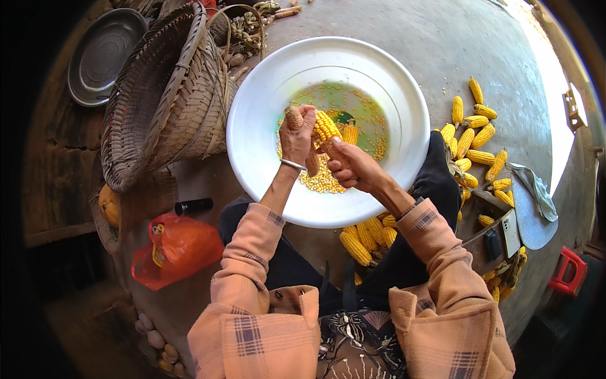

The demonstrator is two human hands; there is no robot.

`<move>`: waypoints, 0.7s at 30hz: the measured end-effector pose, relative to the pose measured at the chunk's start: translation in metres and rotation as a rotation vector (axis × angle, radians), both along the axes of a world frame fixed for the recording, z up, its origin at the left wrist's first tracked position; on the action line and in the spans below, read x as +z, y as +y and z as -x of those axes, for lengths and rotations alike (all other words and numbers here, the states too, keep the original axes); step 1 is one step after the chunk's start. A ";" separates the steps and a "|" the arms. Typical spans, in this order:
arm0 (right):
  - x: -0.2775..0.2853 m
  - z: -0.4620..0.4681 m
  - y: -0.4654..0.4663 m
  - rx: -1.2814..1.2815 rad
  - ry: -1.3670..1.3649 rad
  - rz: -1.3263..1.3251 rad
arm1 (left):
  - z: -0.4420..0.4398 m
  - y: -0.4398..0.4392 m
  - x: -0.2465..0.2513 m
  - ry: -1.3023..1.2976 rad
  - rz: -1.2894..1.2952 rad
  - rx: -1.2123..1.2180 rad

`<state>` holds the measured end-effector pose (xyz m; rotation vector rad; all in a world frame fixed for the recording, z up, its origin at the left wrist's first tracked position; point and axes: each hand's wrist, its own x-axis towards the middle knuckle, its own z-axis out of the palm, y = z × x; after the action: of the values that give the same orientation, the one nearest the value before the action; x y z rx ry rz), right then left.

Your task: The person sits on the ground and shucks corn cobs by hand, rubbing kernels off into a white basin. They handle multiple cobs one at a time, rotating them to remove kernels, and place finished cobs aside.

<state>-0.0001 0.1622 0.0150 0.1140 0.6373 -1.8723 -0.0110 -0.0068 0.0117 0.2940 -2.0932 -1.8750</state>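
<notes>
Over a wide white basin (265,184), my left hand (297,138) is closed around a bare brown corncob (294,118), whose end sticks up past the fingers. My right hand (356,166) grips the stripped part of a partly shelled ear of corn (326,126); its yellow kernels are against my left fingertips. Another brown cob (312,162) shows between my hands; what holds it is hidden. A further yellow ear (350,135) lies in the basin behind my right hand. Loose kernels (323,182) are heaped near the basin's front and scattered over its green-patterned bottom.
Yellow ears (480,157) lie on the floor at right, with more ears (362,241) between my legs. A phone (511,233) rests on a wooden stool or bench (478,244). At left are a woven basket (189,109), an orange plastic bag (184,246) and a metal lid or tray (106,57).
</notes>
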 end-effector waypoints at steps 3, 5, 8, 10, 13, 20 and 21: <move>-0.003 0.009 0.006 0.051 -0.223 0.213 | 0.003 -0.005 0.009 -0.037 -0.240 -0.068; -0.006 0.009 0.007 0.018 -0.117 0.150 | 0.003 -0.008 0.018 -0.101 -0.464 -0.159; -0.010 0.003 -0.001 -0.050 0.351 -0.211 | -0.002 -0.014 0.029 -0.191 -0.778 -0.253; -0.013 -0.005 -0.012 -0.194 0.960 -0.623 | -0.006 -0.014 0.030 -0.164 -0.839 -0.286; -0.012 -0.017 -0.022 -0.261 1.188 -0.776 | -0.010 -0.010 0.022 -0.076 -0.598 -0.240; -0.007 -0.003 -0.005 0.045 0.019 -0.077 | -0.002 0.002 -0.002 0.003 0.004 0.046; -0.008 0.001 -0.002 0.055 -0.086 0.053 | -0.001 0.002 -0.002 0.007 0.003 0.029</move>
<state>-0.0007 0.1599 0.0067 0.1405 0.5265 -1.8192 -0.0104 -0.0051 0.0102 0.3151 -2.0760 -1.8541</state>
